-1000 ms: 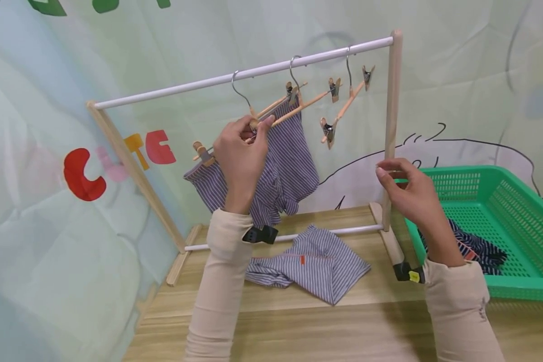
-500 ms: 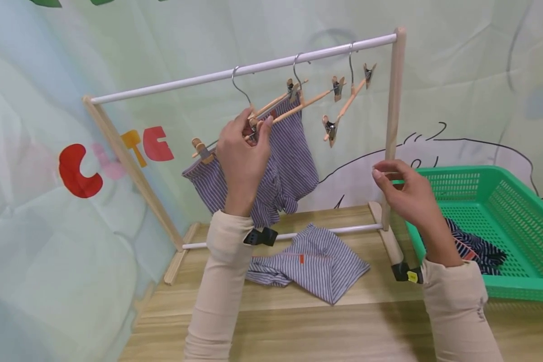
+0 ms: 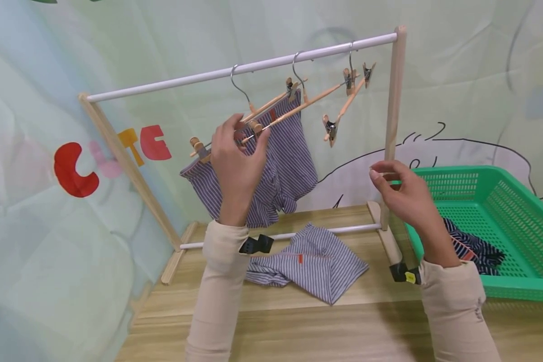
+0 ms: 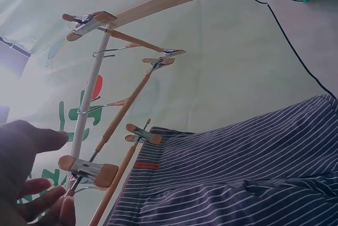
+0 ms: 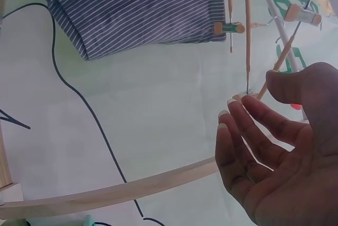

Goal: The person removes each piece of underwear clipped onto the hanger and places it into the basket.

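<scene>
My left hand (image 3: 237,166) is at the near end of the middle clip hanger (image 3: 315,100), thumb and fingers spread around its near clip (image 4: 90,172). In the left wrist view a gap shows between thumb and clip, while the fingertips are right at the rod's end. Behind it, striped shorts (image 3: 294,156) hang by two clips from the left hanger (image 3: 268,106). My right hand (image 3: 404,193) is raised beside the rack's right post, fingers loosely bent, holding nothing. The middle hanger's far clip (image 3: 349,80) overlaps the right hanger (image 3: 346,104), which carries no garment.
The rack has a white top rail (image 3: 181,80) and wooden posts (image 3: 392,120). A striped garment (image 3: 317,266) with an orange tag lies on the wooden table (image 3: 298,332). At the right, a green basket (image 3: 525,286) contains a dark striped garment (image 3: 472,249).
My left thumb and fingers have parted from the near clip they were holding. The middle hanger has swung, its far clip now further right. My right hand has barely moved.
</scene>
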`<state>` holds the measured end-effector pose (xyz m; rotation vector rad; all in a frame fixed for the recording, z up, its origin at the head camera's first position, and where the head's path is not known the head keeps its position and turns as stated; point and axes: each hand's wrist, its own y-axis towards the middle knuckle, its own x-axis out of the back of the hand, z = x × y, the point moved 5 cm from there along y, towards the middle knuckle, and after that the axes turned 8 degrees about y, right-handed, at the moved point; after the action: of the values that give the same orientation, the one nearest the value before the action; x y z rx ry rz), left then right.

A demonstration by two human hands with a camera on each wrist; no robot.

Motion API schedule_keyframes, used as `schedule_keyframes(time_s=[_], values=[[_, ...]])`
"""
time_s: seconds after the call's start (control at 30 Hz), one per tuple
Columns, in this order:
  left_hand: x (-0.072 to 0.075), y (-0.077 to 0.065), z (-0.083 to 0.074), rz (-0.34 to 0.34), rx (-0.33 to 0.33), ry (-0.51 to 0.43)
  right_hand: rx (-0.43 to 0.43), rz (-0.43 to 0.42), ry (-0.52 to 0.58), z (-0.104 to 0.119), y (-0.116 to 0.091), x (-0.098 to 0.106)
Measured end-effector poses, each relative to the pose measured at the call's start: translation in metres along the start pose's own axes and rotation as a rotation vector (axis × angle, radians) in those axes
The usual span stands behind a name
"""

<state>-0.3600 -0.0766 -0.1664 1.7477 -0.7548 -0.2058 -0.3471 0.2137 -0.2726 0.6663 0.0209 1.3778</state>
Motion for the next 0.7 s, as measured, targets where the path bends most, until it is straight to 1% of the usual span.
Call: schedule_keyframes(time_s=[0.23, 0.33, 0.5, 0.6, 0.7], values=[[-0.001, -0.013, 0.014, 0.048, 0.095, -0.005, 0.012, 0.000, -0.013, 0.000, 0.001, -0.004], [-0.002, -0.021, 0.021, 0.076, 0.119, -0.012, 0.008, 0.007, -0.012, 0.001, 0.000, -0.006], [-0.006, -0.037, 0.031, 0.143, 0.150, -0.022, 0.004, 0.026, -0.012, 0.001, 0.001, -0.009], [-0.009, -0.047, 0.035, 0.176, 0.160, -0.038, 0.000, 0.034, -0.020, 0.001, 0.001, -0.010], [-0.012, -0.058, 0.039, 0.215, 0.185, -0.058, -0.006, 0.041, -0.028, 0.000, 0.002, -0.010]])
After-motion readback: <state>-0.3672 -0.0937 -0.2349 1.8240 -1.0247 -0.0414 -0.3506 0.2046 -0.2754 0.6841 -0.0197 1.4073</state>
